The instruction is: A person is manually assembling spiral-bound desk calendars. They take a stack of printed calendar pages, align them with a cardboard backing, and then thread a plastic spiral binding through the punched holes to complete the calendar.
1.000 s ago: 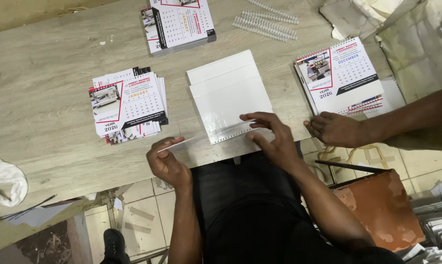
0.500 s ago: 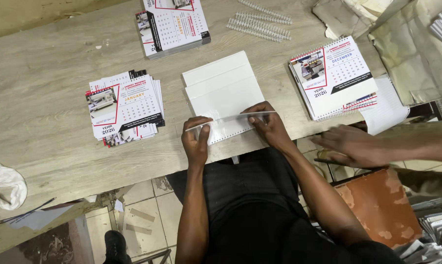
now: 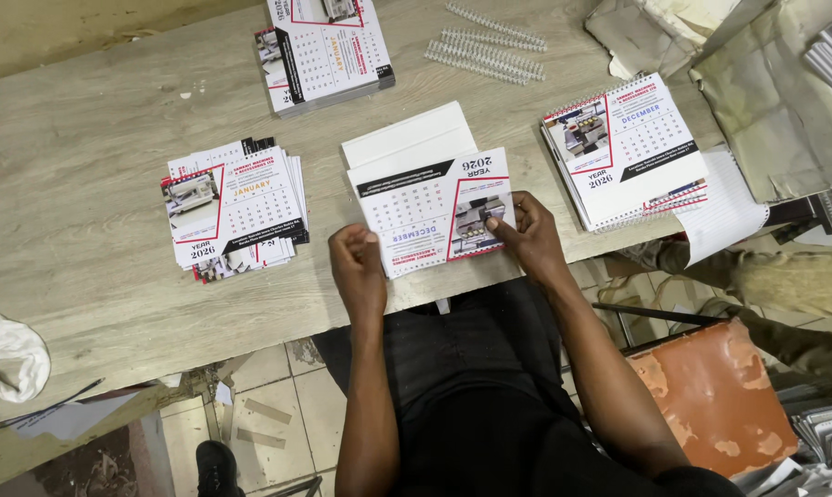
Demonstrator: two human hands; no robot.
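— Both hands grip 1 calendar sheet (image 3: 431,213): the left hand (image 3: 358,264) is curled shut on its near left corner, the right hand (image 3: 524,230) pinches its right edge over the printed photo.

— Where does it lie?

— Printed side up (turned away from the person), on a stack of white cards (image 3: 407,140) at the near edge of the wooden table (image 3: 84,138).

— And around it?

— 1 fanned pile of calendar sheets (image 3: 233,208) to the left, a spiral-bound calendar (image 3: 626,149) to the right, a thicker calendar stack (image 3: 327,51) at the far edge, with white wire binding coils (image 3: 485,46) beside it. A white cloth (image 3: 6,352) lies far left.
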